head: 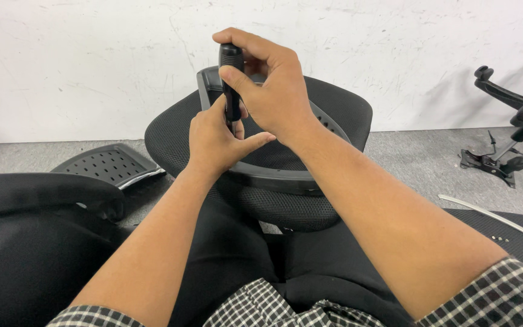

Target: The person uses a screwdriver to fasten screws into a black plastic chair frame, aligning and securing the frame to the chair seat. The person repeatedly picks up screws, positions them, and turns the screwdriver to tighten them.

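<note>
White scuffed wall, grey floor. Item: black screwdriver (232, 82), upright over the mesh chair seat (171, 130); my right hand (273, 85) has its grip clamped on the handle, my left hand (216, 142) pinches the shaft below. Nearby: perforated black panel (109, 163), chair base (516, 115).

Only one view on my end, a head-worn camera tilted down and forward over the wearer's own forearms and lap. It's super close to the black mesh office chair seat (255, 151) and faces the scuffed white wall (92, 60) and grey carpeted floor (419, 157) beyond.
</note>
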